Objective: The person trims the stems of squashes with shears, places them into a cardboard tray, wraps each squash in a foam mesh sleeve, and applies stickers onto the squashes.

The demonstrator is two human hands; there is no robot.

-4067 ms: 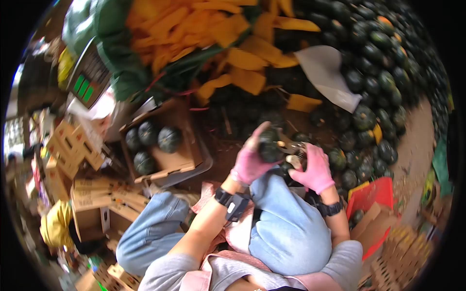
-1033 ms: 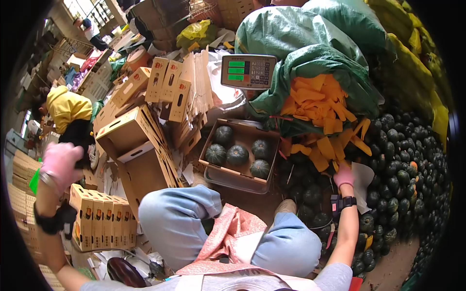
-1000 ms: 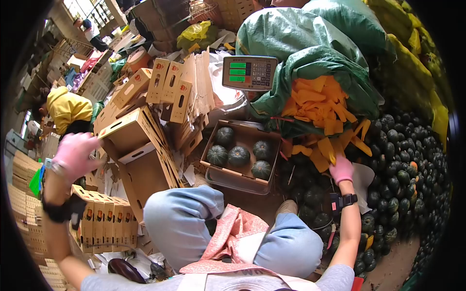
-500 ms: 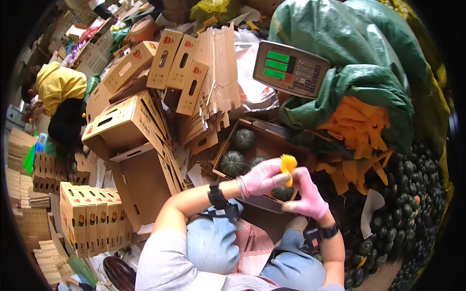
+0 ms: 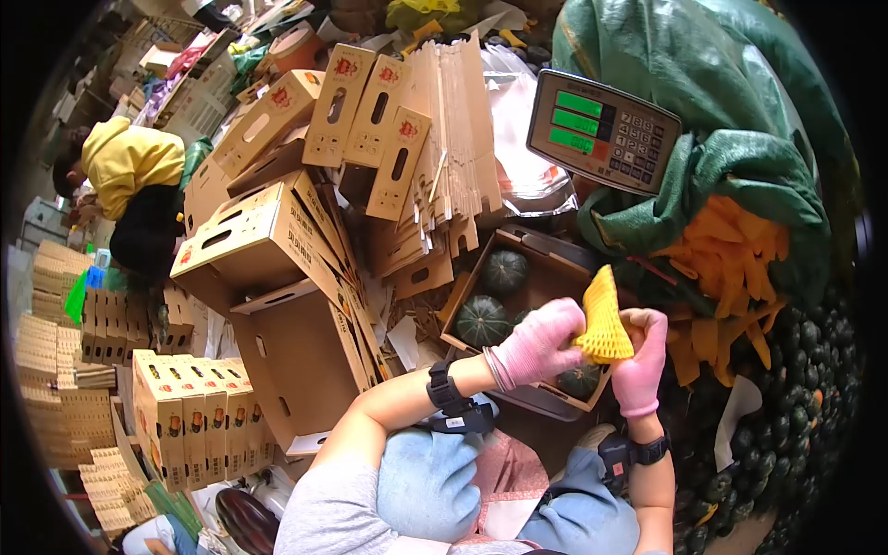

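Observation:
A yellow foam net sleeve (image 5: 605, 319) stands spread between my two pink-gloved hands, its mesh wide at the lower end. My left hand (image 5: 541, 340) has its fingers closed on the sleeve's left side. On the other side, the curled fingers of my right hand (image 5: 640, 363) grip the sleeve's edge; the fingertips are partly hidden behind it. Beneath the hands is an open cardboard box (image 5: 451, 326) holding dark green pumpkins. One pumpkin (image 5: 506, 271) lies at the far end, another pumpkin (image 5: 483, 321) near the left wall, and a third pumpkin (image 5: 579, 380) below my hands.
A scale display (image 5: 606, 131) with green screens stands beyond the box. Orange foam sleeves (image 5: 731, 245) spill from a green sack (image 5: 684, 74). Many pumpkins (image 5: 786, 407) are heaped at right. Flattened cartons (image 5: 444, 139) and open boxes (image 5: 296, 361) fill the left. A person in yellow (image 5: 129, 166) bends far left.
The yellow sleeve was small and bunched in my left hand; now it is opened out and my right hand holds it too. The view has shifted, moving the surroundings rightward.

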